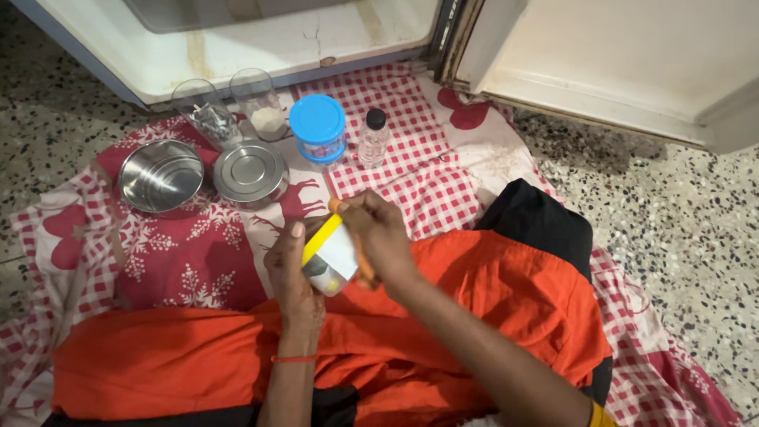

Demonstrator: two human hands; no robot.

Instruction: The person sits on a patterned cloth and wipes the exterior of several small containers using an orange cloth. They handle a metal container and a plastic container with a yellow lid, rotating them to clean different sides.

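Observation:
My left hand (291, 273) grips a small white jar (330, 257) with a yellow lid, tilted toward my right. My right hand (379, 233) rests on the jar's upper side and pinches a thin orange stick-like object (362, 255) that runs down past the jar. Both hands hover over my lap, which is covered in orange cloth. What lies inside the jar is hidden.
On the red-and-white patterned cloth (411, 186) stand an open steel bowl (160, 175), a lidded steel tin (250, 171), two glass tumblers (207, 112), a blue-lidded jar (318, 128) and a small clear bottle (373, 137). An open fridge base (261, 43) and its door (632, 63) border the speckled floor.

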